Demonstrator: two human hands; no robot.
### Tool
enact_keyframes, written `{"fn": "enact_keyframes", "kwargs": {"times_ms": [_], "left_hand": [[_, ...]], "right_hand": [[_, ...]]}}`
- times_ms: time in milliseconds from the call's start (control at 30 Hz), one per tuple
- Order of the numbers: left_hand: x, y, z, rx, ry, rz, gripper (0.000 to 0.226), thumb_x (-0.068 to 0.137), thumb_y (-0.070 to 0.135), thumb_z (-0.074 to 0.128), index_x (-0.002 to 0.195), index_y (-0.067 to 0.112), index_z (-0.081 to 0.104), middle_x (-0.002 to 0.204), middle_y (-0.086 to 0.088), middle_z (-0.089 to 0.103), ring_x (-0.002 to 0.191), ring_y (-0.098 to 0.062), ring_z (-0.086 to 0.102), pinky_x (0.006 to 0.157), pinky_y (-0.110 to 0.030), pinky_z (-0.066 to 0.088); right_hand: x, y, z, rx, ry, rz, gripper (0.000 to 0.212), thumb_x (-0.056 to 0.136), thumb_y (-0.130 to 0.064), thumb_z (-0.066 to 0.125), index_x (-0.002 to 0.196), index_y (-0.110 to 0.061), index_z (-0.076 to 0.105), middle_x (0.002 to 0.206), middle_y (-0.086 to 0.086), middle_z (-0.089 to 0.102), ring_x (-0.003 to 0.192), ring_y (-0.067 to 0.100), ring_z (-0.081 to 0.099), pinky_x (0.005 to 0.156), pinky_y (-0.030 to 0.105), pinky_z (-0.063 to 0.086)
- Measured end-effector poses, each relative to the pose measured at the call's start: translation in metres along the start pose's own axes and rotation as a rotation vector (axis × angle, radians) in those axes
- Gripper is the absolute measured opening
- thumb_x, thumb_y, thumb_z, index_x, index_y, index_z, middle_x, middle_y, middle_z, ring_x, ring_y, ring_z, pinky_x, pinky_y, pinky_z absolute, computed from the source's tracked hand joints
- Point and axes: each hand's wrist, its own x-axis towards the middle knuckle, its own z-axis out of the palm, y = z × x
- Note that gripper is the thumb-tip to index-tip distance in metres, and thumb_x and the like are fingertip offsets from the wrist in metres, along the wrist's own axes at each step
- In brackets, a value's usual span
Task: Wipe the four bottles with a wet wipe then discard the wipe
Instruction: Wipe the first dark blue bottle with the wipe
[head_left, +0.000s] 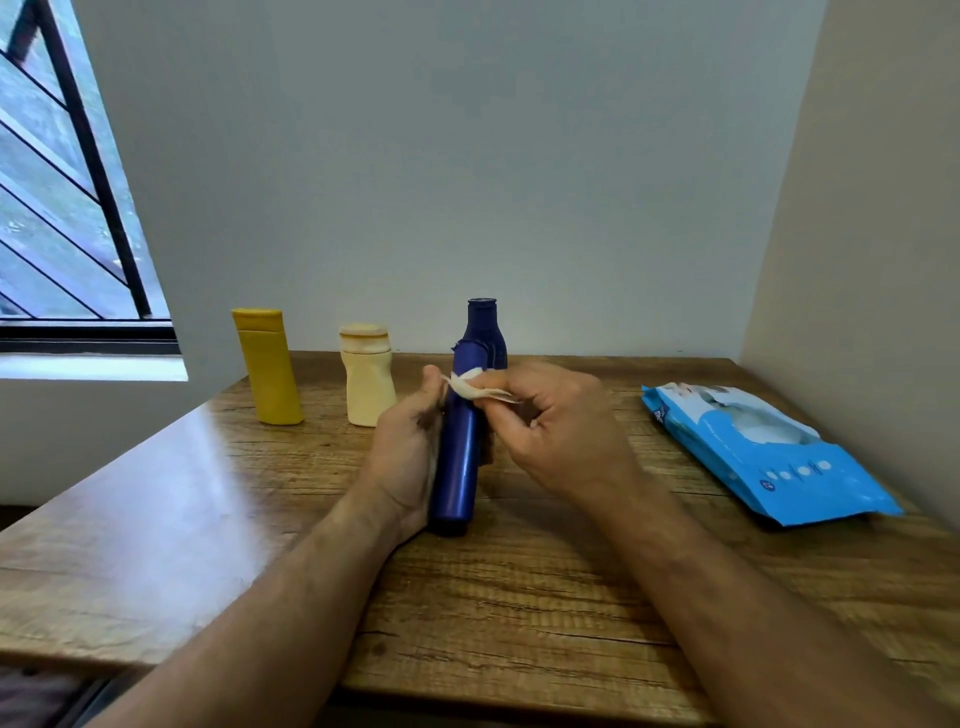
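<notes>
Nearest me, my left hand (410, 457) grips a dark blue bottle (457, 467) tilted away above the wooden desk (519, 597). My right hand (550, 431) pinches a crumpled wet wipe (475, 387) against its upper part. A blue wipes pack (769, 452) lies right. Farther back stand another dark blue bottle (485, 332), a cream bottle (368, 376) and a yellow bottle (267, 366).

Two bare forearms, no sleeves, left hand (410, 457), right hand (550, 431), no rings
</notes>
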Motion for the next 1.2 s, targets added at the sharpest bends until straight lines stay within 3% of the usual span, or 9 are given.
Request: {"fn": "enact_keyframes", "kwargs": {"times_ms": [100, 267, 433, 567, 733, 867, 967, 1067, 1200], "left_hand": [[-0.003, 0.002, 0.002, -0.037, 0.026, 0.003, 0.041, 0.101, 0.037, 0.048, 0.112, 0.008, 0.074, 0.108, -0.023, 0.072, 0.103, -0.034, 0.065, 0.105, -0.053, 0.046], [0.003, 0.007, -0.001, -0.134, 0.179, 0.044, 0.029, 0.102, 0.036, 0.051, 0.102, 0.009, 0.061, 0.078, -0.010, 0.064, 0.069, -0.022, 0.062, 0.067, -0.037, 0.056], [-0.004, 0.007, 0.000, -0.080, -0.033, -0.036, 0.036, 0.099, 0.033, 0.050, 0.115, 0.003, 0.063, 0.097, -0.015, 0.070, 0.084, -0.026, 0.068, 0.076, -0.041, 0.057], [-0.009, 0.006, -0.001, -0.095, -0.176, -0.089, 0.045, 0.090, 0.035, 0.049, 0.120, 0.004, 0.063, 0.089, -0.014, 0.065, 0.072, -0.024, 0.058, 0.064, -0.033, 0.048], [-0.003, 0.001, -0.002, -0.137, -0.075, -0.061, 0.031, 0.085, 0.021, 0.045, 0.099, 0.002, 0.066, 0.082, -0.014, 0.060, 0.065, -0.021, 0.052, 0.050, -0.029, 0.044], [-0.001, 0.002, -0.002, -0.197, -0.005, -0.022, 0.041, 0.084, 0.022, 0.047, 0.106, 0.003, 0.076, 0.094, -0.017, 0.073, 0.078, -0.026, 0.067, 0.069, -0.035, 0.056], [-0.004, 0.005, -0.001, -0.193, -0.051, -0.031, 0.045, 0.097, 0.025, 0.044, 0.078, 0.005, 0.080, 0.071, -0.012, 0.073, 0.060, -0.021, 0.072, 0.054, -0.031, 0.058], [-0.006, 0.005, 0.001, -0.178, -0.087, -0.051, 0.048, 0.095, 0.028, 0.047, 0.064, 0.009, 0.080, 0.072, -0.011, 0.072, 0.061, -0.021, 0.071, 0.063, -0.034, 0.054], [-0.007, 0.008, 0.002, -0.122, -0.032, -0.055, 0.032, 0.086, 0.032, 0.058, 0.096, 0.005, 0.072, 0.079, -0.014, 0.068, 0.061, -0.023, 0.060, 0.056, -0.034, 0.050]], "right_hand": [[-0.003, -0.004, -0.003, 0.116, -0.187, 0.000, 0.011, 0.085, -0.016, 0.073, 0.095, -0.019, 0.077, 0.078, -0.012, 0.069, 0.069, 0.005, 0.062, 0.060, 0.008, 0.043], [-0.004, -0.013, -0.005, 0.369, -0.479, 0.285, 0.003, 0.080, -0.017, 0.078, 0.082, -0.020, 0.078, 0.064, -0.015, 0.066, 0.062, -0.002, 0.060, 0.055, 0.014, 0.041], [-0.004, -0.019, -0.003, 0.576, -0.216, 0.482, 0.011, 0.090, -0.022, 0.069, 0.097, -0.019, 0.077, 0.083, -0.004, 0.073, 0.070, 0.003, 0.065, 0.059, 0.017, 0.049], [0.003, -0.005, -0.001, 0.275, -0.005, 0.379, 0.016, 0.095, -0.027, 0.061, 0.106, -0.025, 0.073, 0.091, -0.010, 0.070, 0.081, -0.002, 0.066, 0.066, 0.014, 0.053], [0.001, -0.005, -0.001, 0.243, -0.087, 0.247, 0.020, 0.092, -0.014, 0.066, 0.108, -0.023, 0.074, 0.100, -0.007, 0.070, 0.081, -0.002, 0.066, 0.067, 0.005, 0.048], [-0.001, -0.012, -0.005, 0.377, -0.261, 0.288, 0.017, 0.087, -0.013, 0.072, 0.098, -0.025, 0.077, 0.090, -0.011, 0.073, 0.079, 0.002, 0.069, 0.066, 0.013, 0.052], [-0.004, -0.017, -0.008, 0.496, -0.398, 0.353, 0.015, 0.086, -0.016, 0.073, 0.089, -0.030, 0.078, 0.080, -0.013, 0.073, 0.071, -0.002, 0.066, 0.059, 0.012, 0.048], [-0.004, -0.019, -0.003, 0.562, -0.291, 0.406, 0.014, 0.089, -0.017, 0.071, 0.095, -0.026, 0.079, 0.085, -0.008, 0.074, 0.069, 0.004, 0.068, 0.060, 0.016, 0.051], [-0.001, -0.011, 0.001, 0.409, -0.063, 0.339, 0.022, 0.092, -0.014, 0.066, 0.108, -0.025, 0.076, 0.099, -0.001, 0.068, 0.070, -0.001, 0.065, 0.054, 0.012, 0.050]]}}
